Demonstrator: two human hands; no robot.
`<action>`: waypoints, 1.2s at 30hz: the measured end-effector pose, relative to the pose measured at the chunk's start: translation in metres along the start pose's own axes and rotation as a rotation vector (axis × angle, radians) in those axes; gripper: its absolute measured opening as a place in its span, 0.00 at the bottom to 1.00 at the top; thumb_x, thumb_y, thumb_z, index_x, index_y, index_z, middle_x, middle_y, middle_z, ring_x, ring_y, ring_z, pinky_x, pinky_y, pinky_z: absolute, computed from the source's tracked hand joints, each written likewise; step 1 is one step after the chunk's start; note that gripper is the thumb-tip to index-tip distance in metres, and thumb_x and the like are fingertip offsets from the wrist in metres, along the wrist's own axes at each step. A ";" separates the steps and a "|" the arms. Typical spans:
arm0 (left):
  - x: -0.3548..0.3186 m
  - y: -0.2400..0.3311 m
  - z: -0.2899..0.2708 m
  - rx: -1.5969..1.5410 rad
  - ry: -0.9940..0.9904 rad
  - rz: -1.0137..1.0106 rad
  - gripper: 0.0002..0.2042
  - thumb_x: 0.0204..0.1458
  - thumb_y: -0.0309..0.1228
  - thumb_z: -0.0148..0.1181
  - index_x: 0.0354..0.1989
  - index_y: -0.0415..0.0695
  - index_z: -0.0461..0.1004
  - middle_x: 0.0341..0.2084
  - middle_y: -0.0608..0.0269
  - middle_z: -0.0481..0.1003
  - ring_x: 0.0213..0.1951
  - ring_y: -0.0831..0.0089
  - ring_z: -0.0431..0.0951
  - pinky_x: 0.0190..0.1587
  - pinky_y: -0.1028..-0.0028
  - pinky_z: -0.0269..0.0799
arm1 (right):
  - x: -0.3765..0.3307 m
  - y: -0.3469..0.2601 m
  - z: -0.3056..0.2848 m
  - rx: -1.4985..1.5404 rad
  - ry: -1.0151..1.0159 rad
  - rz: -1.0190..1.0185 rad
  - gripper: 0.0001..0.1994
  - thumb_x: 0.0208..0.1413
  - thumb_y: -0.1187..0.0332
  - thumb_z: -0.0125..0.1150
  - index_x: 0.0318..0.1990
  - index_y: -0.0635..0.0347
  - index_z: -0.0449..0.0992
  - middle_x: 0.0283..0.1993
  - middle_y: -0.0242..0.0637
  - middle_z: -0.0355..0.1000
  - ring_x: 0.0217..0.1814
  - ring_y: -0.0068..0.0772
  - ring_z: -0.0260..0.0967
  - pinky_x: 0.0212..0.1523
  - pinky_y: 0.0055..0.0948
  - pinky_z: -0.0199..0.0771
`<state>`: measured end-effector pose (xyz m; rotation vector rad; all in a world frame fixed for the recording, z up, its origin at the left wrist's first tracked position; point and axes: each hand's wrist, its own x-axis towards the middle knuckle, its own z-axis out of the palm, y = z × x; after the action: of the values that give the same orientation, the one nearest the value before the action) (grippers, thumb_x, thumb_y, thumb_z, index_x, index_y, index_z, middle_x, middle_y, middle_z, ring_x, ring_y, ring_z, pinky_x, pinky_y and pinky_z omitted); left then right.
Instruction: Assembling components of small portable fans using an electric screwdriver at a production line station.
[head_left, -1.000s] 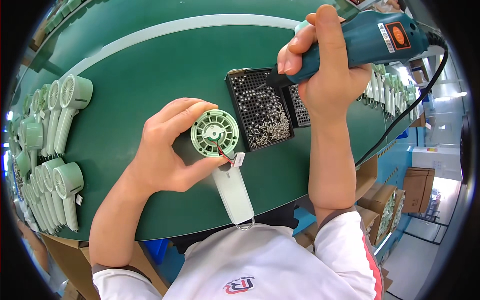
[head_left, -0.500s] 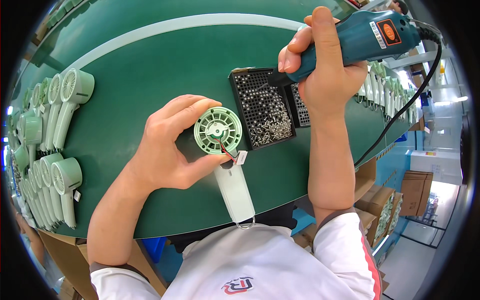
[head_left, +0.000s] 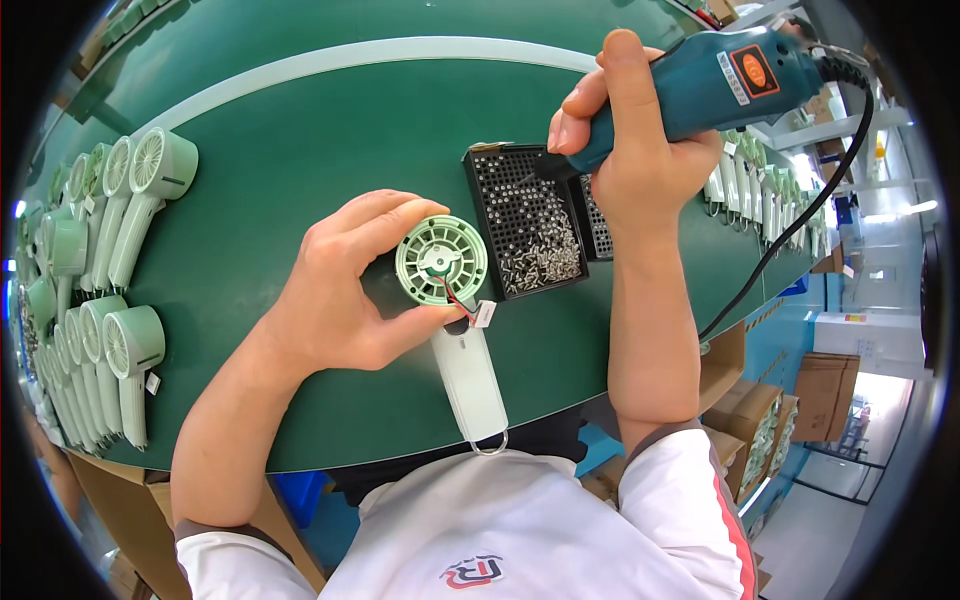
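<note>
My left hand (head_left: 345, 290) grips a pale green hand-held fan (head_left: 442, 262) by its round head, pressing it on the green work surface (head_left: 300, 150). The fan's white handle (head_left: 472, 385) points toward me, and a red-and-black wire with a small white plug (head_left: 483, 313) hangs from the head. My right hand (head_left: 640, 150) is closed around a blue electric screwdriver (head_left: 715, 85). Its tip sits over the black screw tray (head_left: 525, 225), which holds several small silver screws.
Rows of finished pale green fans (head_left: 105, 260) lie along the left edge of the surface. More white and green fans (head_left: 765, 195) stand at the right. The screwdriver's black cord (head_left: 800, 215) runs down the right side. Cardboard boxes (head_left: 825, 395) sit on the floor at right.
My right hand has carried the screwdriver slightly left and lower, bringing its tip over the screw tray. My left hand has kept hold of the fan head.
</note>
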<state>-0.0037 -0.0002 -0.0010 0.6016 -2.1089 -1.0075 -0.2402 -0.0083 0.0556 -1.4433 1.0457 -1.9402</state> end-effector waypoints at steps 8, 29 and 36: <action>-0.001 -0.001 0.001 -0.012 0.017 0.019 0.29 0.36 0.30 0.77 0.50 0.32 0.77 0.44 0.46 0.79 0.45 0.52 0.81 0.50 0.63 0.77 | -0.003 -0.006 0.001 0.015 0.044 0.002 0.10 0.65 0.68 0.65 0.39 0.68 0.77 0.23 0.40 0.74 0.15 0.29 0.68 0.18 0.35 0.72; -0.003 -0.003 0.002 -0.001 0.018 0.086 0.34 0.36 0.30 0.80 0.55 0.35 0.75 0.46 0.47 0.78 0.46 0.52 0.80 0.48 0.62 0.78 | -0.013 -0.050 -0.014 0.437 -0.318 -0.024 0.24 0.75 0.47 0.41 0.53 0.53 0.80 0.31 0.31 0.74 0.18 0.22 0.61 0.21 0.29 0.65; -0.005 0.001 0.000 0.028 0.001 0.116 0.37 0.35 0.30 0.81 0.58 0.35 0.74 0.48 0.46 0.78 0.48 0.51 0.79 0.51 0.61 0.77 | -0.021 -0.048 -0.010 0.523 -0.430 -0.047 0.26 0.76 0.45 0.37 0.56 0.53 0.78 0.34 0.31 0.75 0.19 0.23 0.62 0.21 0.28 0.67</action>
<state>-0.0011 0.0036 -0.0023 0.4874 -2.1345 -0.9139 -0.2409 0.0377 0.0813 -1.4790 0.2841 -1.6533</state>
